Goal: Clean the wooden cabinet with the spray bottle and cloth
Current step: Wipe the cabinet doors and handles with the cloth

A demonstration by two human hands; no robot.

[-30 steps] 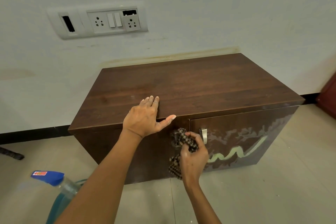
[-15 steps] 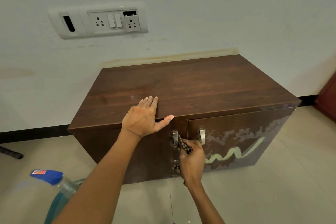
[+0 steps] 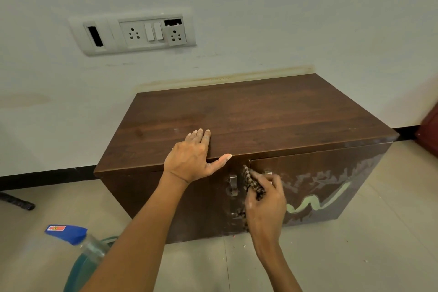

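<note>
My left hand (image 3: 193, 157) lies spread flat on the wooden cabinet's (image 3: 260, 111) front top edge; my right hand (image 3: 265, 199) pinches the cloth (image 3: 251, 181) against its door seam; spray bottle (image 3: 78, 246) on the floor, left

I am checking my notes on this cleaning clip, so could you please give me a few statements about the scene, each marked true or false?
1. The left hand rests flat on the front edge of the cabinet top. True.
2. The right hand holds the spray bottle. False: it holds the patterned cloth against the cabinet front, between the two metal handles.
3. The spray bottle stands on the cabinet top. False: it is low at the left of the view, on the near side of the cabinet, with no hand on it.
4. The right door bears a pale green squiggle. True.
5. A socket panel is set in the wall above the cabinet. True.
</note>
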